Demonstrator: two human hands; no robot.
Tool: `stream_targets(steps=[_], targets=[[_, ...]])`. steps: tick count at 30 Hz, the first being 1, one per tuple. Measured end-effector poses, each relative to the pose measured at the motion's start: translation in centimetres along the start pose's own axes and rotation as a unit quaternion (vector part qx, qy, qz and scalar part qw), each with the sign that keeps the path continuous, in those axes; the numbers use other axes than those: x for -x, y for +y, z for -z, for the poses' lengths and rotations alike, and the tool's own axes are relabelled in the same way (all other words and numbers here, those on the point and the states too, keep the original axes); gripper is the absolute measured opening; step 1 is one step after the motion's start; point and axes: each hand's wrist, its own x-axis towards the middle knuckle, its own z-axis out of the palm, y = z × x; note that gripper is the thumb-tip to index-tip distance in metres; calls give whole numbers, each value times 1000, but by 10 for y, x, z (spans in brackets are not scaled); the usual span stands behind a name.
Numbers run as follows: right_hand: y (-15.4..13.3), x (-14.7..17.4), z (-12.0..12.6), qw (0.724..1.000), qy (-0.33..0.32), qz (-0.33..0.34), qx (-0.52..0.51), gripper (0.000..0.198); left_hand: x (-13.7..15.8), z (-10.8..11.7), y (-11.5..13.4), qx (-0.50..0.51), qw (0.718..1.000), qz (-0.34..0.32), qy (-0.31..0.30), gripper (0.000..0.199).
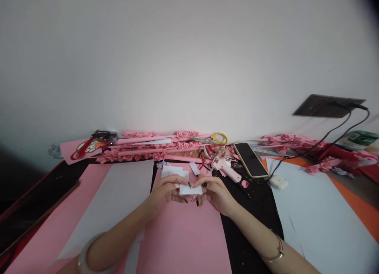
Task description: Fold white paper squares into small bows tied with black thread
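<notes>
L hand (170,188) & R hand (218,191) grip sm. white paper (191,190), lower ctr of frame.
Paper pinched in fingers of both hands; underside not visible, some fingers hidden behind it. White slips (175,170) behind L hand partly covered. Forearms (124,226) cut off at btm edge. Pink card (70,152), ctr left, partly under red ribbon (82,151); cartoon print incomplete. Green container (359,137), far rt, blurred, label illegible. Cables (286,157), rt, run to dark wall plate (321,106); plug detail unclear. Blk mat (245,230): lettering approx. "NEIL", partly covered by glue gun (227,170), remainder unreadable. Phone (251,160), rt of gun: screen dark.
</notes>
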Motion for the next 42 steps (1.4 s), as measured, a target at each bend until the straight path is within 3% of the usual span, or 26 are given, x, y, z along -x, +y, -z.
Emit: stream_targets(steps=[9, 12, 16, 30, 42], targets=[[3, -3, -2, 995, 26, 6, 100, 26, -3, -5, -1, -132, 990, 3, 54, 24], [2, -3, -2, 993, 36, 6, 116, 32, -4, -3, -4, -148, 988, -3, 50, 28], [2, -4, -2, 988, 54, 11, 147, 26, -6, 1, -8, -157, 987, -15, 39, 25], [7, -6, -2, 987, 75, 18, 142, 21, -6, 0, -10, -210, 974, -35, 74, 26], [4, -5, -2, 987, 86, 12, 136, 25, -7, 1, -10, -197, 977, -42, 73, 26]])
